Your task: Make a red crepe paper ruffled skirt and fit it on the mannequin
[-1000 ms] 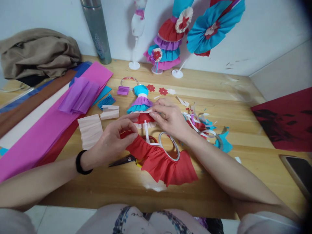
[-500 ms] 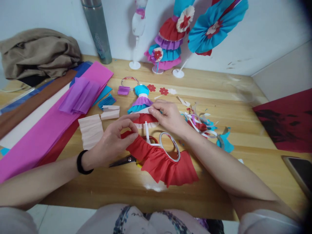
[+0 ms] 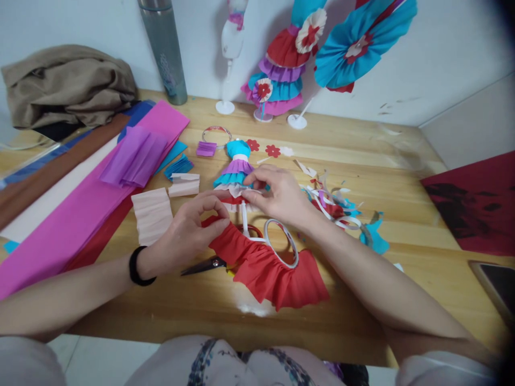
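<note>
My left hand point(image 3: 195, 225) pinches one end of a gathered red crepe paper strip point(image 3: 281, 284) between thumb and fingers. The strip hangs down to the right, and a roll of white tape point(image 3: 295, 246) rests against it. Ahead stands a small tiered paper dress point(image 3: 238, 150) in blue, purple and white on a white stand point(image 3: 244, 217). At its lower white ruffle, my right hand point(image 3: 279, 193) has thumb and fingers closed on the paper edge. Fingers of both hands partly hide a red layer beneath that ruffle. Scissors point(image 3: 205, 265) lie partly under the red strip.
Folded crepe sheets point(image 3: 116, 177) and beige paper pieces point(image 3: 152, 214) lie left. Paper scraps point(image 3: 333, 206) are heaped right, with a phone point(image 3: 494, 287) at the edge. Finished paper dresses point(image 3: 281, 59), a bottle point(image 3: 164, 53) and brown cloth point(image 3: 68, 83) stand or lie at the back.
My right thumb has moved down and the white ruffle now covers more of the red layer. My left hand keeps its pinch on the red strip. The view has shifted slightly.
</note>
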A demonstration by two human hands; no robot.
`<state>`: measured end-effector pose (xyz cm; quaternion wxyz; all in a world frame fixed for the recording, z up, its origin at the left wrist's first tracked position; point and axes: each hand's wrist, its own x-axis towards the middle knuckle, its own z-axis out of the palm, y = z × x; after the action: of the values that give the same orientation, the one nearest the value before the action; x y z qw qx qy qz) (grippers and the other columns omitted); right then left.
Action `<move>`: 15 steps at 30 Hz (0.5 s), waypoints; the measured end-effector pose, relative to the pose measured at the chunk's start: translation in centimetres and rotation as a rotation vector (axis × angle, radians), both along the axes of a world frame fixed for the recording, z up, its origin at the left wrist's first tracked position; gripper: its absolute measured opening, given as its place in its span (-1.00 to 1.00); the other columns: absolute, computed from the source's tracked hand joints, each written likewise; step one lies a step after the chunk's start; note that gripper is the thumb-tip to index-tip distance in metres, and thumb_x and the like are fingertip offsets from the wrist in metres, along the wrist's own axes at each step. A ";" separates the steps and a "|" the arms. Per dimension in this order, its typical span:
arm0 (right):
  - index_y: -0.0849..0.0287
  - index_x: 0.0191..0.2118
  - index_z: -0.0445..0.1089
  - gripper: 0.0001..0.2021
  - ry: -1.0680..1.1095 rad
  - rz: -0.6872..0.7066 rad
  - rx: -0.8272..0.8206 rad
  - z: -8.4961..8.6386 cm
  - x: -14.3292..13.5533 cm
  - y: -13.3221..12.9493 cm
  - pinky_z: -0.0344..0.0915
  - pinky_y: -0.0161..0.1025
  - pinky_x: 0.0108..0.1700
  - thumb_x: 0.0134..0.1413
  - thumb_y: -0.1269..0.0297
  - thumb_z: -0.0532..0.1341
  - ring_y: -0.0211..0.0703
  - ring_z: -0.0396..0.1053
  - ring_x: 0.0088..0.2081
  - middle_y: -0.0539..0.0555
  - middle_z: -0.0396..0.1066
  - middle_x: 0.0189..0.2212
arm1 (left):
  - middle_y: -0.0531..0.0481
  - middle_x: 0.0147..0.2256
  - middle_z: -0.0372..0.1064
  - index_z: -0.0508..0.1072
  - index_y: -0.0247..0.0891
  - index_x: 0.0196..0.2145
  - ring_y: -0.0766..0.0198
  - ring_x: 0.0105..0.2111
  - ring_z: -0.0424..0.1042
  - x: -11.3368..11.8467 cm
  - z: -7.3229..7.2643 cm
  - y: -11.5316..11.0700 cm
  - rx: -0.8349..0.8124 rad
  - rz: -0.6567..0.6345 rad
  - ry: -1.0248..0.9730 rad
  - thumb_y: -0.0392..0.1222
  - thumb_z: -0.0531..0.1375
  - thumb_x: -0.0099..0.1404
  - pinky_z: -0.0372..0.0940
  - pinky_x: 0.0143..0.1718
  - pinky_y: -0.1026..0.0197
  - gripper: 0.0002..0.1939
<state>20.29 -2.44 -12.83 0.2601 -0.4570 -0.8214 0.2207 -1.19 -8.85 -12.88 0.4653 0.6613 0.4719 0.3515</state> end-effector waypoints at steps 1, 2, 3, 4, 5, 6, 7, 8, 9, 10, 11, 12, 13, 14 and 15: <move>0.20 -0.25 0.47 -0.87 -0.057 0.006 0.068 0.2 -0.1 -0.3 0.20 -0.10 -0.21 0.05 0.29 0.30 -0.02 0.37 -0.29 0.12 0.43 -0.36 | -0.16 0.14 0.40 0.43 -0.21 -0.40 0.04 0.19 0.36 0.0 0.0 0.0 -0.004 -0.002 -0.010 -0.24 0.23 0.24 0.16 0.25 -0.09 -0.94; 0.21 -0.16 0.48 -0.77 -0.119 0.014 0.138 0.3 -0.3 -0.5 0.20 -0.06 -0.17 0.03 0.28 0.32 0.05 0.38 -0.22 0.17 0.45 -0.29 | -0.16 0.14 0.40 0.43 -0.21 -0.40 0.05 0.19 0.36 0.0 0.0 0.0 -0.011 -0.007 -0.023 -0.25 0.23 0.24 0.17 0.25 -0.09 -0.94; 0.22 -0.07 0.48 -0.69 -0.178 0.024 0.202 0.4 -0.5 -0.7 0.19 -0.03 -0.14 0.03 0.27 0.34 0.11 0.38 -0.16 0.20 0.46 -0.22 | -0.16 0.14 0.41 0.42 -0.21 -0.40 0.06 0.19 0.36 0.1 0.0 0.0 -0.016 -0.015 -0.039 -0.26 0.22 0.24 0.17 0.25 -0.09 -0.94; 0.21 0.01 0.46 -0.62 -0.229 0.036 0.254 0.5 -0.7 -0.9 0.17 0.00 -0.12 0.04 0.25 0.34 0.16 0.36 -0.11 0.23 0.46 -0.15 | -0.16 0.14 0.41 0.42 -0.21 -0.40 0.07 0.19 0.36 0.1 -0.1 0.0 -0.019 -0.022 -0.053 -0.27 0.22 0.24 0.17 0.25 -0.08 -0.94; 0.18 0.07 0.43 -0.57 -0.269 0.051 0.289 0.7 -0.9 -0.9 0.16 0.01 -0.11 0.06 0.24 0.33 0.19 0.34 -0.07 0.24 0.45 -0.10 | -0.16 0.13 0.42 0.42 -0.21 -0.40 0.07 0.20 0.35 0.1 -0.1 0.0 -0.017 -0.026 -0.066 -0.28 0.22 0.24 0.17 0.26 -0.07 -0.95; 0.16 0.10 0.42 -0.56 -0.298 0.068 0.307 0.8 -1.2 -1.0 0.15 0.01 -0.11 0.08 0.24 0.32 0.20 0.32 -0.06 0.24 0.44 -0.07 | -0.17 0.12 0.42 0.42 -0.21 -0.40 0.08 0.20 0.35 0.1 -0.2 0.0 -0.013 -0.029 -0.073 -0.28 0.22 0.24 0.17 0.26 -0.06 -0.95; 0.14 0.11 0.42 -0.57 -0.317 0.086 0.312 0.8 -1.5 -0.9 0.14 0.01 -0.11 0.11 0.26 0.30 0.20 0.30 -0.05 0.24 0.43 -0.07 | -0.17 0.10 0.43 0.42 -0.21 -0.40 0.08 0.20 0.35 0.2 -0.2 0.1 -0.005 -0.030 -0.079 -0.29 0.22 0.23 0.17 0.26 -0.05 -0.95; 0.13 0.10 0.43 -0.61 -0.326 0.102 0.312 0.9 -1.7 -0.8 0.13 0.01 -0.11 0.13 0.29 0.28 0.19 0.29 -0.05 0.23 0.43 -0.08 | -0.16 0.09 0.44 0.42 -0.21 -0.40 0.09 0.20 0.35 0.2 -0.3 0.1 0.003 -0.030 -0.081 -0.29 0.22 0.23 0.17 0.26 -0.04 -0.95; 0.14 0.07 0.45 -0.66 -0.329 0.118 0.312 1.0 -2.0 -0.7 0.12 0.01 -0.10 0.16 0.32 0.25 0.18 0.28 -0.05 0.22 0.43 -0.09 | -0.16 0.08 0.44 0.42 -0.21 -0.40 0.10 0.20 0.35 0.2 -0.3 0.1 0.011 -0.028 -0.078 -0.29 0.22 0.23 0.17 0.25 -0.02 -0.95; 0.14 0.02 0.48 -0.71 -0.328 0.136 0.312 1.0 -2.2 -0.5 0.11 0.00 -0.10 0.18 0.35 0.23 0.16 0.28 -0.06 0.22 0.42 -0.11 | -0.14 0.08 0.44 0.42 -0.21 -0.40 0.11 0.19 0.35 0.2 -0.3 0.2 0.017 -0.022 -0.071 -0.30 0.21 0.23 0.18 0.24 0.00 -0.94; 0.15 -0.03 0.50 -0.75 -0.327 0.153 0.309 1.0 -2.5 -0.3 0.10 -0.01 -0.10 0.19 0.37 0.21 0.13 0.28 -0.06 0.21 0.42 -0.13 | -0.13 0.06 0.45 0.42 -0.20 -0.41 0.11 0.18 0.36 0.2 -0.3 0.2 0.021 -0.014 -0.061 -0.30 0.21 0.23 0.19 0.22 0.01 -0.94; 0.15 -0.08 0.52 -0.79 -0.327 0.167 0.303 1.0 -2.7 -0.2 0.09 -0.02 -0.11 0.21 0.38 0.20 0.10 0.29 -0.08 0.20 0.43 -0.15 | -0.13 0.05 0.46 0.42 -0.20 -0.41 0.11 0.17 0.36 0.2 -0.2 0.2 0.022 -0.004 -0.050 -0.29 0.21 0.23 0.20 0.21 0.02 -0.94; 0.16 -0.13 0.54 -0.82 -0.330 0.177 0.290 1.0 -2.8 0.0 0.08 -0.04 -0.12 0.22 0.38 0.19 0.07 0.29 -0.09 0.19 0.43 -0.17 | -0.13 0.02 0.47 0.42 -0.20 -0.42 0.10 0.17 0.37 0.2 -0.2 0.2 0.020 0.007 -0.038 -0.29 0.21 0.22 0.21 0.19 0.03 -0.94; 0.17 -0.18 0.55 -0.83 -0.331 0.180 0.272 1.0 -2.9 0.1 0.07 -0.05 -0.13 0.23 0.37 0.20 0.05 0.30 -0.11 0.18 0.44 -0.19 | -0.13 -0.01 0.48 0.43 -0.21 -0.42 0.09 0.16 0.37 0.2 -0.1 0.2 0.017 0.019 -0.029 -0.28 0.21 0.21 0.22 0.17 0.03 -0.94; 0.18 -0.21 0.56 -0.84 -0.327 0.179 0.251 1.0 -3.0 0.1 0.07 -0.06 -0.14 0.24 0.36 0.20 0.03 0.30 -0.12 0.17 0.44 -0.21 | -0.14 -0.03 0.49 0.43 -0.21 -0.42 0.08 0.15 0.38 0.2 -0.1 0.2 0.015 0.028 -0.022 -0.28 0.20 0.21 0.23 0.16 0.02 -0.95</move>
<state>17.30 -2.31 -11.87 0.1578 -0.3760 -0.9110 0.0617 -1.01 -8.63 -12.94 0.4607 0.6541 0.4733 0.3686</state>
